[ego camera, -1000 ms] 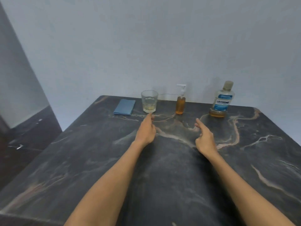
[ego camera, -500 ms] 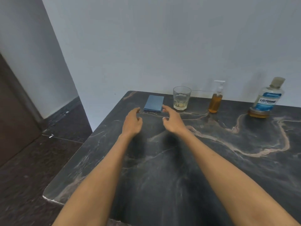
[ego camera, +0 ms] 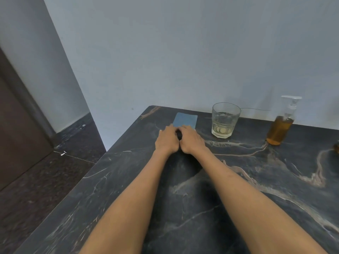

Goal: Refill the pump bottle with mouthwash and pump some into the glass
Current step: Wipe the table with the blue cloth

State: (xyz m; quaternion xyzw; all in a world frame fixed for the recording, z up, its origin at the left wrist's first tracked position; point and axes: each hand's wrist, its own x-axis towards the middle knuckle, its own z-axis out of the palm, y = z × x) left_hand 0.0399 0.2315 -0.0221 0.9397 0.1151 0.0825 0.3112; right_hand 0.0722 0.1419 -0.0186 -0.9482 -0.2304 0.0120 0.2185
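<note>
A clear glass [ego camera: 225,120] with a little pale liquid stands at the back of the dark marble table [ego camera: 119,180]. To its right is the pump bottle [ego camera: 279,131], amber liquid inside and a white pump on top. Only an amber sliver of the mouthwash bottle [ego camera: 337,147] shows at the right edge of the view. My left hand [ego camera: 167,140] and my right hand [ego camera: 192,142] lie side by side, knuckles up, with their fingers on the near edge of a flat blue cloth [ego camera: 186,120]. The fingertips are hidden, so I cannot tell whether they pinch it.
The table's left edge drops to a dark floor [ego camera: 36,180], with a dark door [ego camera: 14,125] beyond it. A grey wall runs right behind the glass and the pump bottle. A thin wire lies along the wall between them.
My view has swung left, pushing the mouthwash bottle almost out of view. Both hands moved forward and together and now touch the blue cloth's near edge.
</note>
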